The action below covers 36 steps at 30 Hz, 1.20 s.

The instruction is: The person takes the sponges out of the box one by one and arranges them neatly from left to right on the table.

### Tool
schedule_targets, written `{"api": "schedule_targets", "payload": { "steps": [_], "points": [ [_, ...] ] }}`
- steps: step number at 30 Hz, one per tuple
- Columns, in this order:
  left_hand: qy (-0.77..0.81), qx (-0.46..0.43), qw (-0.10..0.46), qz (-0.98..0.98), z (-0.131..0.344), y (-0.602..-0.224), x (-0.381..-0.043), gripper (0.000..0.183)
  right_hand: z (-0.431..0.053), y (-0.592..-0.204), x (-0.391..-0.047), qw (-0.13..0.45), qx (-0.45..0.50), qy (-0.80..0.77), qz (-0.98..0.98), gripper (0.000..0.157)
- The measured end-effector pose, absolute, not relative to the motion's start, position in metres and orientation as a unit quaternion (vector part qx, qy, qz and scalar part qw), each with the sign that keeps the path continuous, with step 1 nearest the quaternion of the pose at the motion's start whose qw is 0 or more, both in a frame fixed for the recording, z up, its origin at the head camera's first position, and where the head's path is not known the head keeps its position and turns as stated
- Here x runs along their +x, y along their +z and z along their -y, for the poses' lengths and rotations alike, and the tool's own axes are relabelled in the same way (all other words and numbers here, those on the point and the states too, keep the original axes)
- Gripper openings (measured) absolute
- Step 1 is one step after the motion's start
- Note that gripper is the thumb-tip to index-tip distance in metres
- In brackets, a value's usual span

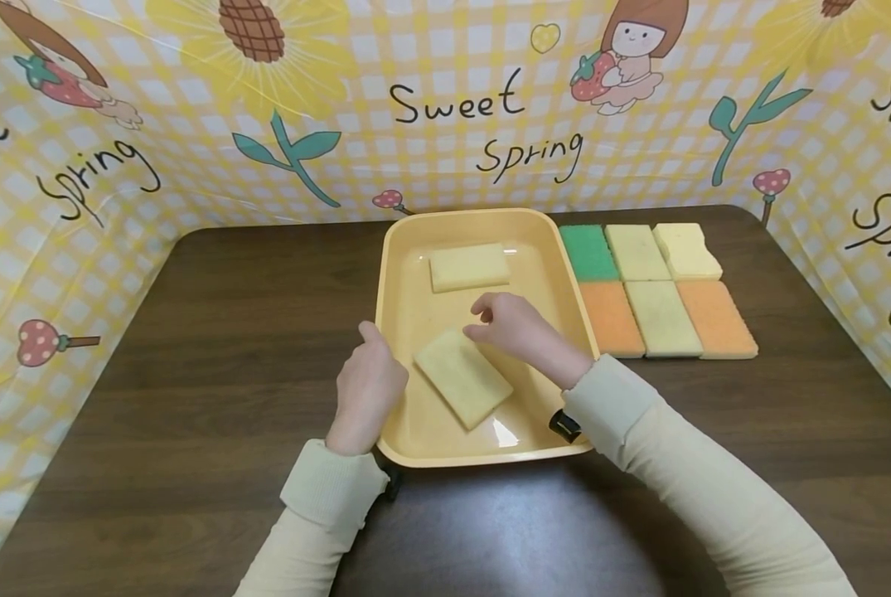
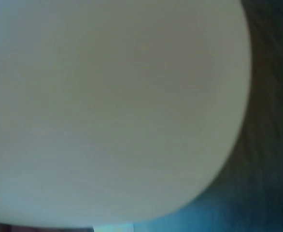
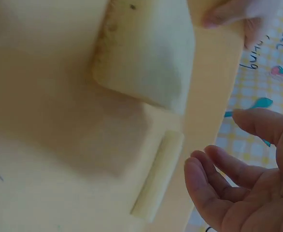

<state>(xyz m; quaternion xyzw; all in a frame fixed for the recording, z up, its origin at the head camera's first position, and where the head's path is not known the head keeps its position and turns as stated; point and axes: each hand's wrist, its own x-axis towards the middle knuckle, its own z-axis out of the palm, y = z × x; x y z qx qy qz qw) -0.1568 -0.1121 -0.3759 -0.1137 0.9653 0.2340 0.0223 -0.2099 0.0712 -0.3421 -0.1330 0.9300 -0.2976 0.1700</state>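
Two pale yellow sponges lie apart in a cream-yellow tray [image 1: 406,439]. The far sponge [image 1: 469,267] sits crosswise; the near sponge [image 1: 463,377] lies at a slant. At the tray's left rim, my left hand [image 1: 370,381] holds the edge, most of its fingers hidden in the head view. Fingers of that hand [image 3: 233,13] show at the rim in the right wrist view. Above the tray, between the two sponges, hovers my right hand [image 1: 515,325], its fingers loosely curled around nothing. A blurred pale surface fills most of the left wrist view.
Right of the tray, several flat sponges stand in two rows, among them a green sponge [image 1: 588,253], an orange sponge [image 1: 716,317] and a notched pale yellow sponge [image 1: 687,250]. Brown wooden table [image 1: 266,307] surrounds them. A patterned cloth [image 1: 445,50] hangs behind and at both sides.
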Motion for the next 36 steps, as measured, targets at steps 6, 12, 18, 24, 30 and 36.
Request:
{"api": "schedule_targets", "payload": {
  "steps": [6, 12, 18, 24, 30, 36],
  "points": [
    [0.234, -0.113, 0.022, -0.965, 0.112, -0.375, -0.156, 0.028, -0.066, -0.35, -0.207, 0.186, -0.147, -0.271, -0.933, 0.046],
    [0.234, -0.113, 0.029, -0.965, 0.112, -0.376, -0.157, 0.026, -0.06, -0.357, -0.207, 0.205, -0.142, -0.252, -0.935, 0.05],
    [0.234, -0.108, 0.022, -0.966, 0.112, -0.376, -0.158, 0.026, -0.057, -0.361, -0.206, 0.202, -0.145, -0.246, -0.937, 0.038],
    [0.234, -0.105, 0.017, -0.966, 0.112, -0.377, -0.158, 0.026, -0.056, -0.363, -0.205, 0.193, -0.152, -0.238, -0.94, 0.02],
    [0.237, -0.103, 0.015, -0.966, 0.112, -0.376, -0.157, 0.026, -0.056, -0.363, -0.204, 0.2, -0.152, -0.238, -0.938, 0.048],
    [0.235, -0.106, 0.017, -0.966, 0.111, -0.375, -0.157, 0.027, -0.057, -0.363, -0.204, 0.208, -0.15, -0.231, -0.938, 0.048]
  ]
}}
